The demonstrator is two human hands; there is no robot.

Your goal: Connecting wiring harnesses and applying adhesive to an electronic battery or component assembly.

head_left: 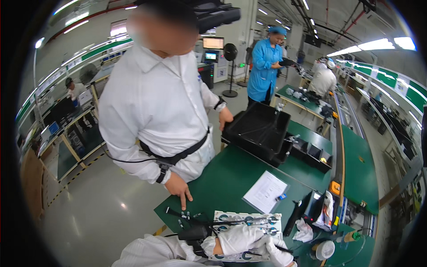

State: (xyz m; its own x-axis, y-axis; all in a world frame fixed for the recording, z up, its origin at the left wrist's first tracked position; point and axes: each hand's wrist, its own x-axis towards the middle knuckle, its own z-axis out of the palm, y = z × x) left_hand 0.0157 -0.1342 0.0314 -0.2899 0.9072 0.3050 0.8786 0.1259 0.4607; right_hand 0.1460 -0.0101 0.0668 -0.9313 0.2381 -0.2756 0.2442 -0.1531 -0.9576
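Both hands in white fabric gloves. Left hand [238, 239] curled over flat white printed tray [247, 222] with round blue-ringed pockets, at green bench's [231, 173] near edge. Right hand [278, 252] pinched on thin black rod [281, 248]. Co-worker's bare fingers [183, 196] touch the mat near small metal parts [184, 216].

White gloves [249, 242]; green table [231, 178]; black trays [260, 131] (glossy); white paper sheet [265, 191]; co-worker's white coat [151, 107].
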